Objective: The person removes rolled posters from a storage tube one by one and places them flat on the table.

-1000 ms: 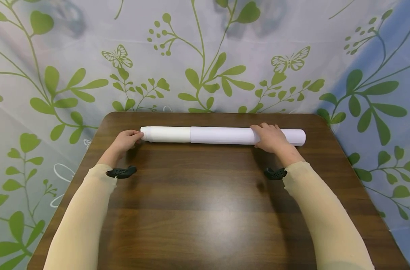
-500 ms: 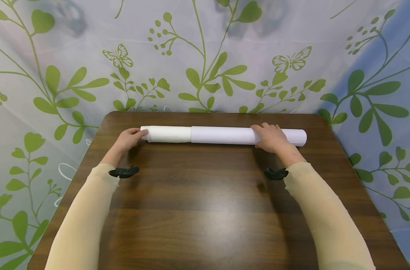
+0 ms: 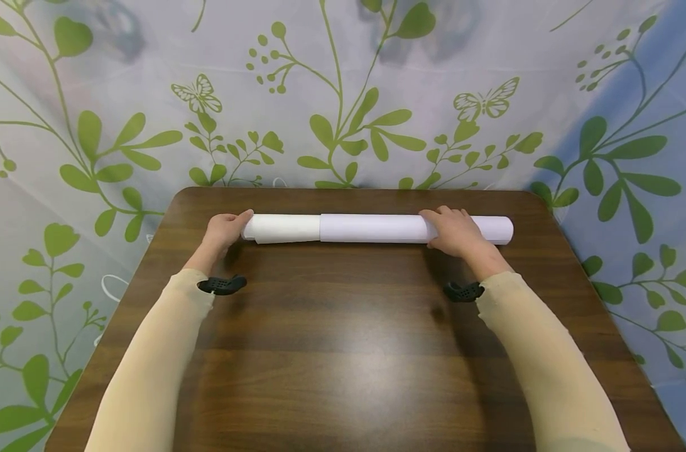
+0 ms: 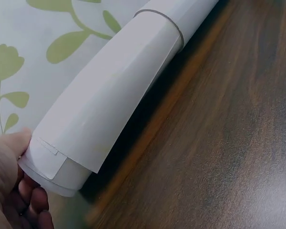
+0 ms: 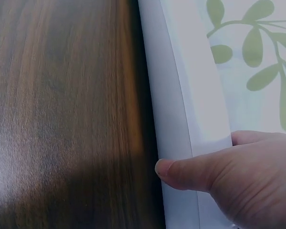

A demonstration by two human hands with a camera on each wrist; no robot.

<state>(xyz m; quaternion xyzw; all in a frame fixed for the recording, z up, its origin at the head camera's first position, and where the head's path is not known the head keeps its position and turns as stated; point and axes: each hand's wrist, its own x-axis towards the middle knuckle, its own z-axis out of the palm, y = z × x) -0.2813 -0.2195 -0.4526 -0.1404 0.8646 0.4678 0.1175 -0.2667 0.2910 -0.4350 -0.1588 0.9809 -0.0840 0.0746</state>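
A long white paper roll lies across the far part of the table. Its wider, lavender-tinted outer tube (image 3: 371, 228) sleeves over a narrower white inner roll (image 3: 289, 227) that sticks out to the left. At the inner roll's left end, my left hand (image 3: 224, 231) pinches the rim, thumb on the outside and fingers curled beneath. In the left wrist view the inner roll's loose edge (image 4: 97, 164) flares away from the layer under it. My right hand (image 3: 452, 230) grips the outer tube near its right end, thumb across the front and fingers over the far side.
The brown wood-grain table (image 3: 332, 339) extends toward me from the roll. Behind it hangs a pale curtain (image 3: 343, 94) with green leaves and butterflies. Each wrist wears a black strap (image 3: 222, 285) beside a cream sleeve (image 3: 156, 358).
My left hand has shifted slightly right and its hold on the end has changed. The inner roll's left end has moved right, and its lower loose edge now flares out. My right hand stays put.
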